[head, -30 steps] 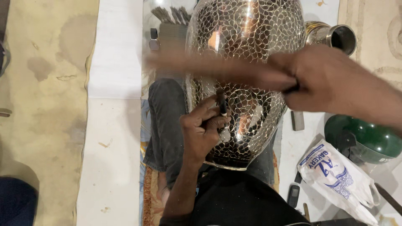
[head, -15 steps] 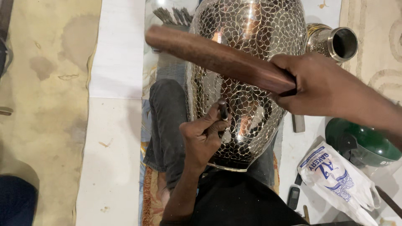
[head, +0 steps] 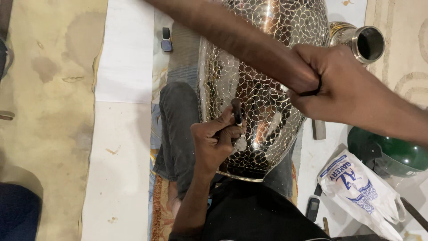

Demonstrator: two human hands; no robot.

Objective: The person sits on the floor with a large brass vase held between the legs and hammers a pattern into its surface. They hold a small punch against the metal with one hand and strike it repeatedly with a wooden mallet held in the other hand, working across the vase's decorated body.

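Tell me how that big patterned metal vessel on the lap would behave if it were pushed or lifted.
The metal vessel looks stiff, since it is shiny sheet metal with a scale pattern. Its rounded belly lies sideways across the lap, so it would probably roll if the left hand let go. It fills the lap, so it is likely heavy and awkward for one hand.

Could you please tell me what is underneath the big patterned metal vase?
The metal vase lies across the person's lap, on the grey trouser leg. The left hand holds a punch against it. The far leg is mostly hidden.

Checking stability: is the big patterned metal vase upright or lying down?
Lying down: the metal vase rests across the person's lap, rim toward the torso, left hand pressing a punch against it.
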